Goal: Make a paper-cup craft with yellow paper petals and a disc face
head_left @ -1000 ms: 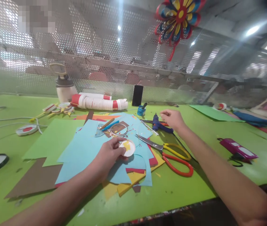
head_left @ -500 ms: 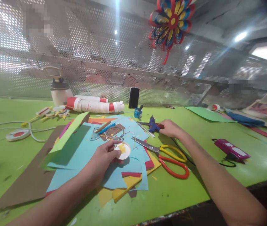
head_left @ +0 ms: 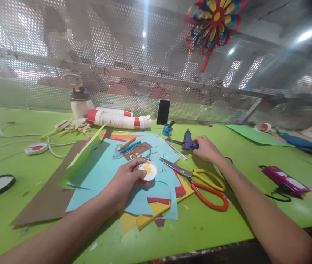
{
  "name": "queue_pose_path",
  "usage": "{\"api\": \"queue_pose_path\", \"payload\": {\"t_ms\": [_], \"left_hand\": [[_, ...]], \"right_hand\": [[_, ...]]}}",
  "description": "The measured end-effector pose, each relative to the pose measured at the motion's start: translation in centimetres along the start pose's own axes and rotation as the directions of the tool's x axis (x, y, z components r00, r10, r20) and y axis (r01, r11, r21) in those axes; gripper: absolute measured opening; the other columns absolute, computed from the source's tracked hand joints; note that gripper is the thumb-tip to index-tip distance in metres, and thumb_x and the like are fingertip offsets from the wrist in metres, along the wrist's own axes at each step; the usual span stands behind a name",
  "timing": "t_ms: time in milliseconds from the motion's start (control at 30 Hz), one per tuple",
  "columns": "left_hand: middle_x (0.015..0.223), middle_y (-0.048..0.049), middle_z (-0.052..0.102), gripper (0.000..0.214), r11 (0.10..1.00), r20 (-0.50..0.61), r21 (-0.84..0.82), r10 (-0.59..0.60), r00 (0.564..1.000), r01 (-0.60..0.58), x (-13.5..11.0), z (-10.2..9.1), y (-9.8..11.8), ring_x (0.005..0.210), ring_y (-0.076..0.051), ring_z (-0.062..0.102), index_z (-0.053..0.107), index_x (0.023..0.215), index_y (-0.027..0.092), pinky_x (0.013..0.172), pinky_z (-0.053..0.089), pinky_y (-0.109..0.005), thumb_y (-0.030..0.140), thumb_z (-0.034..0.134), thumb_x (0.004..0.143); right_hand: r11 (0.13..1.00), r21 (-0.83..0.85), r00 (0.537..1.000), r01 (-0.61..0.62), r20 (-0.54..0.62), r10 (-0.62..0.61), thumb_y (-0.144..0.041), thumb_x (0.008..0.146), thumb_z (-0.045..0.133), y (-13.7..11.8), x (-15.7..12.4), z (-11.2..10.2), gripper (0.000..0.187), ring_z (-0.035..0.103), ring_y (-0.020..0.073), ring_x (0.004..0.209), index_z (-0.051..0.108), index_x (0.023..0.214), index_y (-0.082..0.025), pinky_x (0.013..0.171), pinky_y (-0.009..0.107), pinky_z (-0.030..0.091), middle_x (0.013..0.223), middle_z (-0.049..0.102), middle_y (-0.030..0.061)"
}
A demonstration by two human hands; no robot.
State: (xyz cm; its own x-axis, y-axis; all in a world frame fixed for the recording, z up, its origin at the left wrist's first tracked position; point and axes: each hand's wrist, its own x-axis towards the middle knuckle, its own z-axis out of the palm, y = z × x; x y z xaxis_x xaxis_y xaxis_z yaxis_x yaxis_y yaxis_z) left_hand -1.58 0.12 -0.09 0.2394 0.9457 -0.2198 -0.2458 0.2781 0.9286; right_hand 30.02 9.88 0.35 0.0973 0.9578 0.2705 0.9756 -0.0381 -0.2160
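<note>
My left hand [head_left: 129,179] pinches a white paper cup [head_left: 151,176] by its side, the round face turned up with a yellow paper piece on it. It hovers over light-blue paper sheets [head_left: 98,172]. Farther right, my right hand [head_left: 204,147] is closed on the blue glue gun [head_left: 188,141], which is low over the table or resting on it; I cannot tell which. Between my arms lie large scissors [head_left: 191,174] with one yellow and one red handle, blades partly spread. A brown pencil [head_left: 127,144], a blue pen [head_left: 131,147] and a metal ring [head_left: 140,151] rest on the paper.
On the green table [head_left: 199,234] stand a blue pot [head_left: 167,130], a black phone-like slab [head_left: 163,112] and a pump sprayer [head_left: 81,102]. A stack of white cups [head_left: 117,120] lies behind the paper. To the right is a purple corded box [head_left: 285,179]; a cable runs on the left.
The camera view has turned slightly left, so everything sits farther right in the picture. Both hands keep their holds, and the glue gun stays in nearly the same place on the table.
</note>
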Motion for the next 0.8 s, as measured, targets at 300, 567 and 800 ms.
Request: {"api": "queue_pose_path", "payload": {"t_ms": [300, 567, 800], "left_hand": [[0.087, -0.0105, 0.065, 0.038, 1.0, -0.027, -0.012, 0.018, 0.999, -0.018, 0.0, 0.1, 0.1, 0.065, -0.014, 0.059, 0.06, 0.103, 0.007, 0.056, 0.051, -0.025, 0.01, 0.065, 0.065], [0.07, -0.007, 0.063, 0.039, 0.995, -0.157, 0.094, 0.056, 0.986, -0.042, 0.6, -0.1, -0.3, 0.055, -0.013, 0.055, 0.064, 0.095, 0.007, 0.053, 0.05, -0.027, 0.004, 0.057, 0.057], [0.066, -0.0077, 0.065, 0.036, 0.992, -0.183, 0.122, 0.039, 0.982, -0.017, 0.8, 0.0, -0.5, 0.047, -0.014, 0.055, 0.065, 0.091, 0.009, 0.049, 0.047, -0.03, 0.004, 0.056, 0.057]], "right_hand": [[0.821, 0.57, 0.998, 0.028, 0.034, -0.058, -0.026, 0.077, 0.052, -3.6, -2.6, -5.1, 0.028, 0.066, 0.0198, 0.079, 0.061, 0.101, -0.014, 0.07, 0.031, 0.054, 0.093, 0.068, 0.0086], [0.567, 0.822, 0.838, -0.064, 0.352, -0.416, -0.053, 0.079, 0.059, -8.5, -9.5, -6.6, 0.038, 0.063, 0.0168, 0.067, 0.066, 0.079, -0.016, 0.063, 0.028, 0.052, 0.074, 0.068, 0.0073], [0.65, 0.759, 0.81, 0.026, 0.365, -0.459, -0.051, 0.081, 0.057, -8.7, -11.5, -4.4, 0.031, 0.06, 0.0148, 0.061, 0.067, 0.084, -0.022, 0.053, 0.024, 0.048, 0.072, 0.066, 0.0025]]}}
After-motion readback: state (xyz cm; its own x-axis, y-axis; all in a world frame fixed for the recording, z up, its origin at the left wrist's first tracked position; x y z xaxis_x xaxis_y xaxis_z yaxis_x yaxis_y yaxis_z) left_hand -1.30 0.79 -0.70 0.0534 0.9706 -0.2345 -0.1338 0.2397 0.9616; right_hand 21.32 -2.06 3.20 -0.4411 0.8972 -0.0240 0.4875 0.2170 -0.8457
